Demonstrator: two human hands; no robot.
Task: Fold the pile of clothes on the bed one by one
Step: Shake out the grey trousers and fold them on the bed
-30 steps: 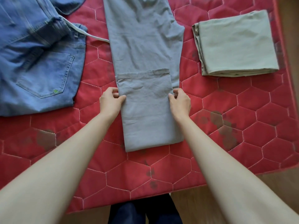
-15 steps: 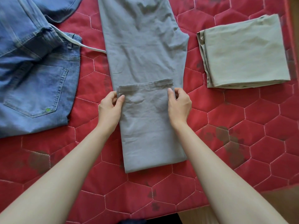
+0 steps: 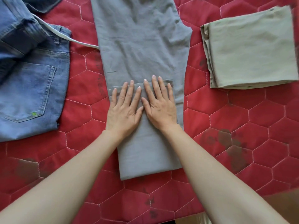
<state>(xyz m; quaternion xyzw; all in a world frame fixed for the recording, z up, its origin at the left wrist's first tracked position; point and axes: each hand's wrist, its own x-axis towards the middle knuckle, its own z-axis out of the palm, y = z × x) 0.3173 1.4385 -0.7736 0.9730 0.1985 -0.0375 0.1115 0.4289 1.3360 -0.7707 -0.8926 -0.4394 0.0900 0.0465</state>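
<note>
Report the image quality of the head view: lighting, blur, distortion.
Head view: soft, even light without glare; faint shadows under the hands on the grey trousers; folded beige garment smears at the upper right corner; wide-angle bending towards the edges.

Both hands — left hand (image 3: 123, 110), right hand (image 3: 159, 105) — flat on folded grey trousers (image 3: 142, 50).

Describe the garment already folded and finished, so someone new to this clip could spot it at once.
On the red quilted bedspread three garments lie side by side: blue jeans on the left, grey trousers in the middle under both hands, and a folded olive-green garment on the right. The finished one is that olive-green one: a compact rectangle with stacked layers along its edges, touched by neither hand.
</note>
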